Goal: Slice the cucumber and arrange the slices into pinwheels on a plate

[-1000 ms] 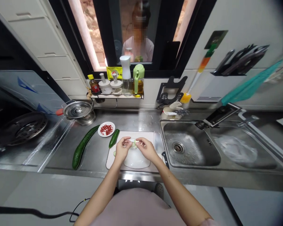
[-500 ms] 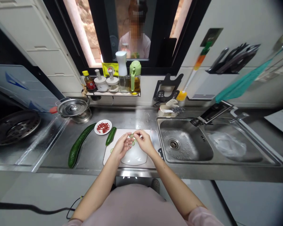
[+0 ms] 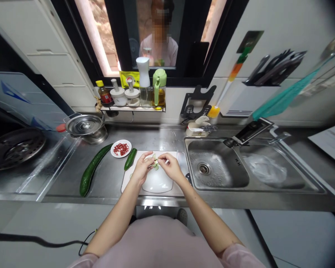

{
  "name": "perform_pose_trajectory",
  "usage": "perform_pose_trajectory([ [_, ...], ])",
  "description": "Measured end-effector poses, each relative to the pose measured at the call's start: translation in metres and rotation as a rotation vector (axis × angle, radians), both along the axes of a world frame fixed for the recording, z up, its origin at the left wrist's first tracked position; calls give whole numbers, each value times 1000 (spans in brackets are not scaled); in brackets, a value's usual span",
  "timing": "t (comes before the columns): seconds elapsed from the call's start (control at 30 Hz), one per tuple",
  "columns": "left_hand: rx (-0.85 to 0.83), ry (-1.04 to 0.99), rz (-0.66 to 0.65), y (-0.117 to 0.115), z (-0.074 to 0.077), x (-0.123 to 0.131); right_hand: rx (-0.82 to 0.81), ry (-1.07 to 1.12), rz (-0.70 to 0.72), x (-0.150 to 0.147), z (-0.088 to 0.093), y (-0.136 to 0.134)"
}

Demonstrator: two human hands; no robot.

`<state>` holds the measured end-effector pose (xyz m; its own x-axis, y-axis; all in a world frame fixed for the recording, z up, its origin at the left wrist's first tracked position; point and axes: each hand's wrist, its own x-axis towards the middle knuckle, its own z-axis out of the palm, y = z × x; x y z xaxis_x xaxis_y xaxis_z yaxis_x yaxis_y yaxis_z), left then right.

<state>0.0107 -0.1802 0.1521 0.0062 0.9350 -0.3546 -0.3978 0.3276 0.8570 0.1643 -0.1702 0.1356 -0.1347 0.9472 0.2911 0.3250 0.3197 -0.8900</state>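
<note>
My left hand (image 3: 142, 168) and my right hand (image 3: 170, 166) meet over a white plate (image 3: 157, 183) that lies on a white cutting board (image 3: 130, 177). Both pinch small pale green cucumber slices (image 3: 155, 162) between their fingertips, just above the plate's far rim. A short cucumber piece (image 3: 130, 159) lies at the board's left corner. Left of it a long whole cucumber (image 3: 92, 169) lies on the steel counter (image 3: 111, 178). A small white dish of chopped red chili (image 3: 121, 148) stands behind the board.
A sink (image 3: 216, 169) with a black faucet (image 3: 247, 132) is right of the board. A lidded steel pot (image 3: 85, 127) and a stove (image 3: 13, 147) are at the left. Bottles stand on a shelf (image 3: 134, 108) under the window; a person shows behind the glass. A knife handle (image 3: 188, 178) pokes out by my right wrist.
The camera has shifted a little. My hands stay together over the plate, fingers working the cucumber slices; the left hand turned from palm-up back to a pinch.
</note>
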Motion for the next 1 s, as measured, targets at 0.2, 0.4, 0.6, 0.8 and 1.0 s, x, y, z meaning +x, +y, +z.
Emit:
perform_pose_trajectory([
  [0.2, 93, 27, 26, 0, -6, 2, -14, -58, 35, 1, 3, -2],
  [0.4, 228, 123, 47, -1, -7, 6, -47, -42, 61, 0, 4, -1],
  [0.6, 263, 141, 31, 0, -5, 8, -134, 42, 65, -1, 4, 0],
  [0.8, 256, 114, -13, 3, -16, 8, -230, 39, 83, 4, -2, 2],
  [1.0, 198, 145, -64, 3, -57, 22, -354, -28, 144, 28, -36, -2],
])
